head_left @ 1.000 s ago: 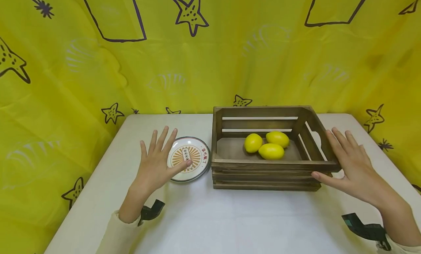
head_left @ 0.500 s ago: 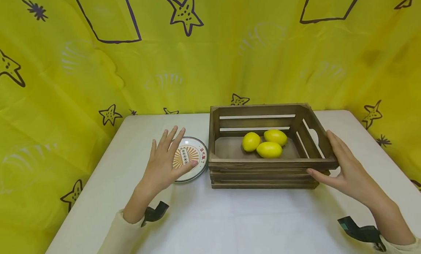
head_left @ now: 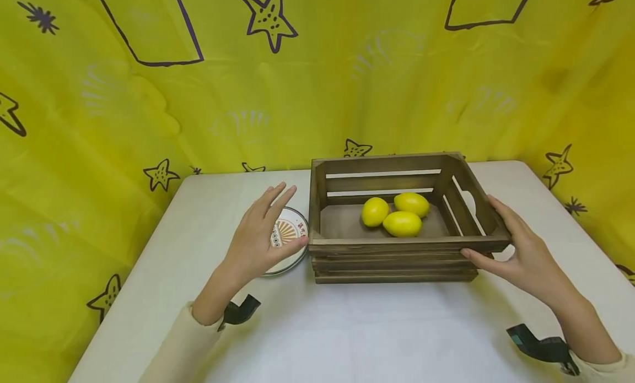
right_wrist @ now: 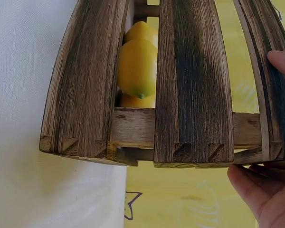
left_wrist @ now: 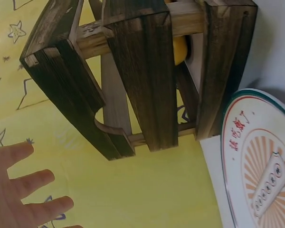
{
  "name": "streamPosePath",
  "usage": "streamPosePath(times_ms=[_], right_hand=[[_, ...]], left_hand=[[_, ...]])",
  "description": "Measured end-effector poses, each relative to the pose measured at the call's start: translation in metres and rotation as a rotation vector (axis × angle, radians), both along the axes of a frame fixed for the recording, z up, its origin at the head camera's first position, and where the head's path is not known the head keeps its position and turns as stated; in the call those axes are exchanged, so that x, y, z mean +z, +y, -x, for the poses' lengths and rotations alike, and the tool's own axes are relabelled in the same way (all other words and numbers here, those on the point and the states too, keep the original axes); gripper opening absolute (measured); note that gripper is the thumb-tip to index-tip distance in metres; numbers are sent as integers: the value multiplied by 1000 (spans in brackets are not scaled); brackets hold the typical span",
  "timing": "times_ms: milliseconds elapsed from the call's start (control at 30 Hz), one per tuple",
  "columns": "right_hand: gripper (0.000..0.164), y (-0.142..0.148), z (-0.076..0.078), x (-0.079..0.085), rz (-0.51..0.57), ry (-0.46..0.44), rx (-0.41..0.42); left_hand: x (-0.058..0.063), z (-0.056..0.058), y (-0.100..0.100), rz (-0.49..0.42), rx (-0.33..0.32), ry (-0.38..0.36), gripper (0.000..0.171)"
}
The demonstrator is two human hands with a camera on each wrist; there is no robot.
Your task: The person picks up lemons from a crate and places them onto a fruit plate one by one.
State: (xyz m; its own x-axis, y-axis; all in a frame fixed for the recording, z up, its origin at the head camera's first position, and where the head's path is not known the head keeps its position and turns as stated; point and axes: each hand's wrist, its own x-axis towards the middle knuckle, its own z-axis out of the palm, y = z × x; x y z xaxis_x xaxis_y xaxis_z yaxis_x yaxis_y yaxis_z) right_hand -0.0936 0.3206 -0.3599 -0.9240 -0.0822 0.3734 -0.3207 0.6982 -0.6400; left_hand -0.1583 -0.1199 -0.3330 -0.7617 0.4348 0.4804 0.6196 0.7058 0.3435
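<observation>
A brown slatted wooden crate holds three yellow lemons, one nearest its front wall. My right hand takes the crate's right front corner, thumb on the front slat and fingers along the right side. In the right wrist view the thumb overlaps the top slat, with fingers at the crate's end. My left hand is spread above a white plate, its thumb tip close to the crate's left front corner. In the left wrist view the left fingers are apart from the crate and hold nothing.
The plate, with an orange sunburst pattern, lies against the crate's left side and is partly hidden by the left hand. A white tablecloth covers the table. Behind hangs a yellow curtain with starfish drawings.
My right hand has closed in on the crate's right front corner. My left hand has moved right, toward the crate's left side, covering more of the plate. The view has shifted slightly.
</observation>
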Motion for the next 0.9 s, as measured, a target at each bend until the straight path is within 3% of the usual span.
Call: streamPosePath(times_ms=[367,567,900], right_hand=[[109,-1,2,-3,25,74,18],[109,-2,1,0,53,78,19],[108,-1,0,-1,61,76,28]], left_hand=[[22,11,26,44,-104,88,86],[33,23,38,73,-185,136,85],[56,37,59,82,-255,118,76]])
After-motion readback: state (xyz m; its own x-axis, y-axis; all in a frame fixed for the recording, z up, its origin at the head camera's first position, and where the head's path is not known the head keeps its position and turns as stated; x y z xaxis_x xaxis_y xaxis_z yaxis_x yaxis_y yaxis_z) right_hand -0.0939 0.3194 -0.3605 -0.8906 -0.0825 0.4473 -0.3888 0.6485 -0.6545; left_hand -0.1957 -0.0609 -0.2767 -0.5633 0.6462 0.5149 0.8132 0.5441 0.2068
